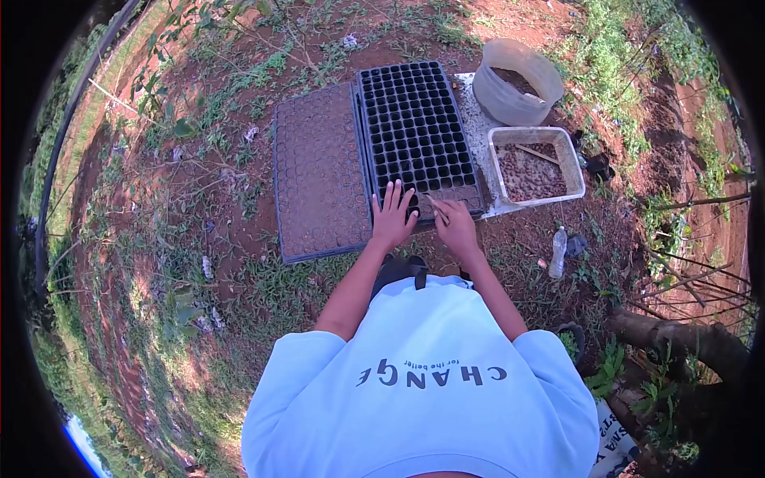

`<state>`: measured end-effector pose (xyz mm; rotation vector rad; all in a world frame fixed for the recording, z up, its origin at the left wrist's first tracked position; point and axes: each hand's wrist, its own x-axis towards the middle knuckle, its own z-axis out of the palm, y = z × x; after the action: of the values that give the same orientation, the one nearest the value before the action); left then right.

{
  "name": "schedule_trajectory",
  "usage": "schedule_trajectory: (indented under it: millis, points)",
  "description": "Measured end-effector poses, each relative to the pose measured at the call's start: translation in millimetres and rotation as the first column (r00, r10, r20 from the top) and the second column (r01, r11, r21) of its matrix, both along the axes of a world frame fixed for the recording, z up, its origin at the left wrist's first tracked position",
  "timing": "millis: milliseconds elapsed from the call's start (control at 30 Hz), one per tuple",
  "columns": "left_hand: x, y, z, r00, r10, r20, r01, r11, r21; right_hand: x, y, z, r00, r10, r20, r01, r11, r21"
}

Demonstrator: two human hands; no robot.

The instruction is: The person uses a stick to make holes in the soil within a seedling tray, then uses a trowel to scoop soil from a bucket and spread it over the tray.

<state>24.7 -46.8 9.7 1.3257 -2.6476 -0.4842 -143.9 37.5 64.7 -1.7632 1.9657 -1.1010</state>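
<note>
A black seedling tray (416,123) lies in front of me, with rows of hollow cells over most of it and brown soil in the cells at its near end. My left hand (392,217) rests flat on the near left part of this tray, fingers spread. Beside it, my right hand (456,227) is closed in a pinch over the soil-filled cells. Something thin and small seems to show at its fingertips, but I cannot make out what it is. Left of the black tray, another seedling tray (320,167) is covered with soil across its cells.
To the right, a white tub (575,191) holds reddish-brown grains and a wooden stick (538,154). Behind it stands a translucent round plastic container (522,64). Nearer, a plastic bottle (558,253) lies on the ground. A thick branch (677,334) is at right.
</note>
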Motion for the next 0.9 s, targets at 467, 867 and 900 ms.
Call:
schedule_trajectory:
  millis: [467, 867, 900]
  points:
    - [-1, 0, 1, 1.000, 0.007, 0.008, -0.007, 1.000, 0.008, -4, -2, -1, 0.995, 0.063, -0.076, -0.053, 0.991, 0.124]
    - [-1, 1, -1, 1.000, 0.015, -0.011, -0.015, 1.000, -0.014, -2, -3, -1, 0.998, 0.033, -0.054, -0.024, 0.989, 0.145]
    - [-1, 1, -2, 1.000, 0.015, -0.010, -0.015, 1.000, -0.015, -2, -3, -1, 0.998, 0.040, -0.052, -0.031, 0.987, 0.155]
